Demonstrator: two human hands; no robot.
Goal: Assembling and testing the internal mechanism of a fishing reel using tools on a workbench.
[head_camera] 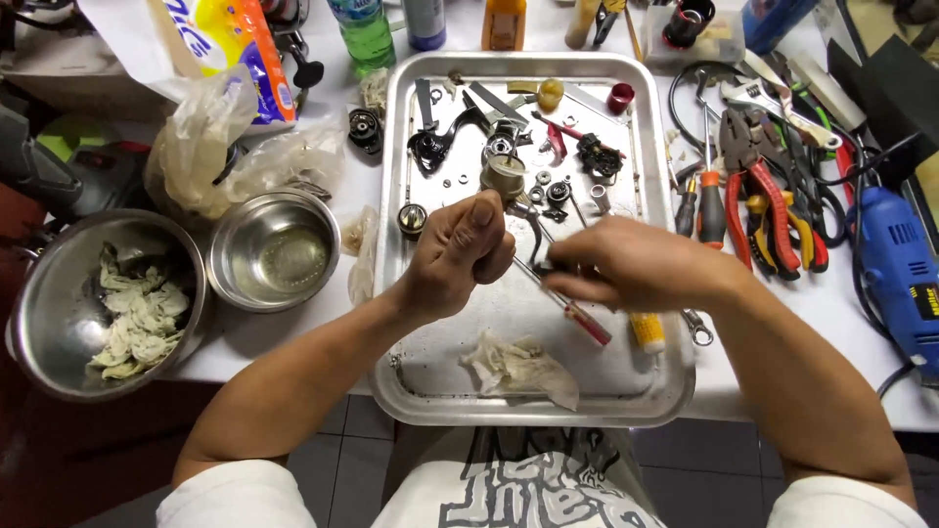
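Hands meet over the middle of a steel tray (675,386) that sits at the near edge of a white surface (293,337). The left hand (458,256) is clenched, thumb on top, its grip closed around something too hidden to identify. The right hand (626,264) pinches a dark bent metal part (536,244) between its fingertips, just beside the left fist, and a thin red-handled tool (577,318) slants out beneath it toward the tray's near right corner. A crumpled rag (523,367) lies near the tray's near edge; small washers, springs and dark fittings are scattered over its far half. Left of the tray stand a small steel bowl (274,252) and a larger bowl (59,313) holding wadded tissue. Pliers (773,210) and a blue drill (900,269) lie toward the surface's right edge.
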